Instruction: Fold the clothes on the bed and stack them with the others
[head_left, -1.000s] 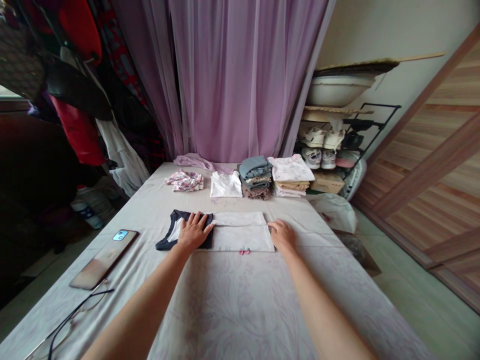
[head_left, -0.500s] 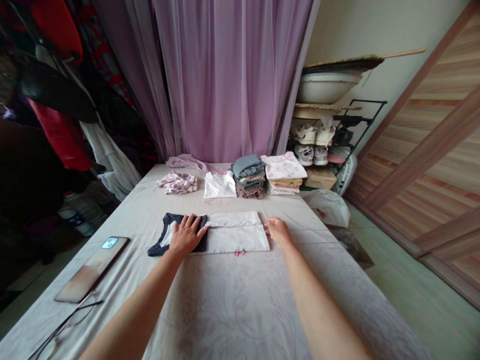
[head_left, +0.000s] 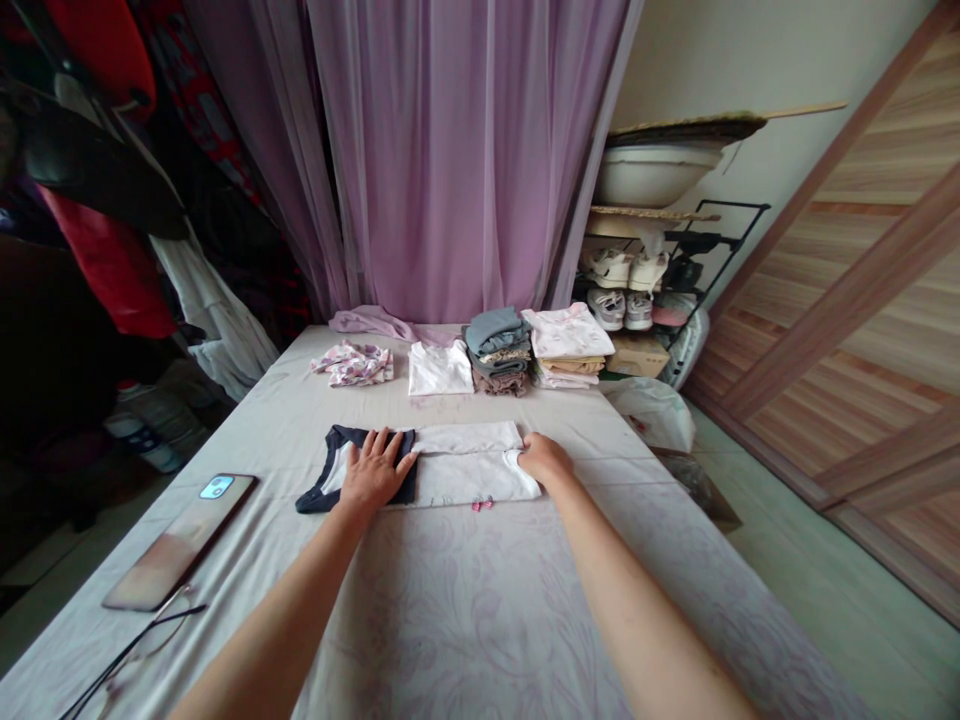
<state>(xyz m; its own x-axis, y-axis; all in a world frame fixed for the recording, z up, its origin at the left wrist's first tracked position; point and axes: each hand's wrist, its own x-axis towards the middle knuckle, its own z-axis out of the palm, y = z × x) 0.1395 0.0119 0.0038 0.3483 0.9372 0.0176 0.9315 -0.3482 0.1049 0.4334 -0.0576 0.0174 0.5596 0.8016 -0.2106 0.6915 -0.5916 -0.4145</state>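
My left hand (head_left: 373, 470) lies flat with spread fingers on the dark navy part of a folded garment (head_left: 319, 497). That garment's white part (head_left: 469, 478) stretches to the right, and my right hand (head_left: 544, 458) curls over its right end, gripping the fabric. A tiny pink clip (head_left: 482, 505) lies just below the white cloth's lower edge. Beyond the garment are a folded white shirt (head_left: 440, 368), a floral garment (head_left: 352, 365) and several stacked clothes (head_left: 566, 345).
The pale patterned sheet (head_left: 450, 610) covers the surface, with a phone (head_left: 180, 545) and glasses (head_left: 139, 640) at the left. A mauve curtain (head_left: 450, 150) hangs behind. A shoe rack (head_left: 622, 290), white plastic bag (head_left: 652, 413) and cardboard box (head_left: 637, 355) stand at the right.
My right hand has moved left from beside the white cloth's right edge onto the cloth and curled over it. My left hand stays in place on the dark fabric.
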